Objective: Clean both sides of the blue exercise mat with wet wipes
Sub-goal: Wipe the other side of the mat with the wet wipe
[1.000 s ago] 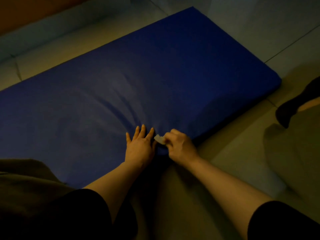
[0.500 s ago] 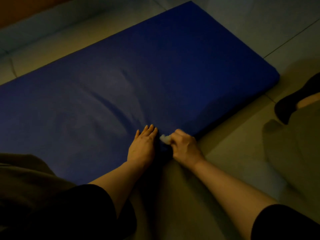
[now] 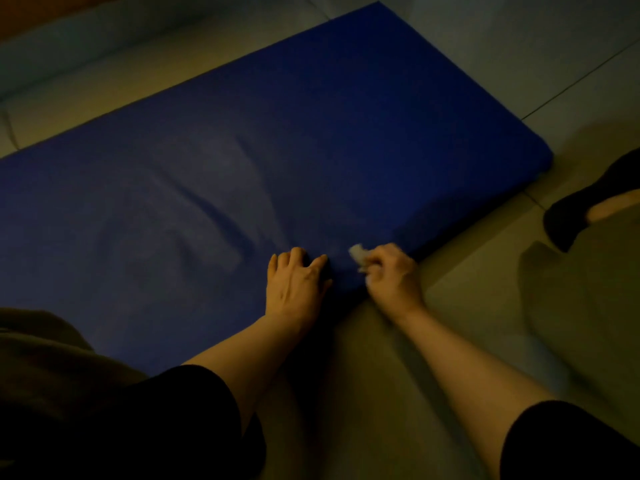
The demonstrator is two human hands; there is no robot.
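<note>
mat (image 3: 311,126): deep blue all over, plain, no print; darker blue in the creases near the near edge
wet wipe (image 3: 358,255): pale white-grey, plain
floor tiles (image 3: 467,306): dull grey-green in the dim light, plain, crossed by thin dark grout lines
sleeves (image 3: 194,410): black, plain, 2 of them, 1 on each forearm
trousers (image 3: 52,358): muted olive-brown, plain
sock (image 3: 585,202): black, plain
strip at the far left corner (image 3: 41,8): orange-brown
shadows on the floor (image 3: 346,375): darker grey-green, soft-edged
</note>
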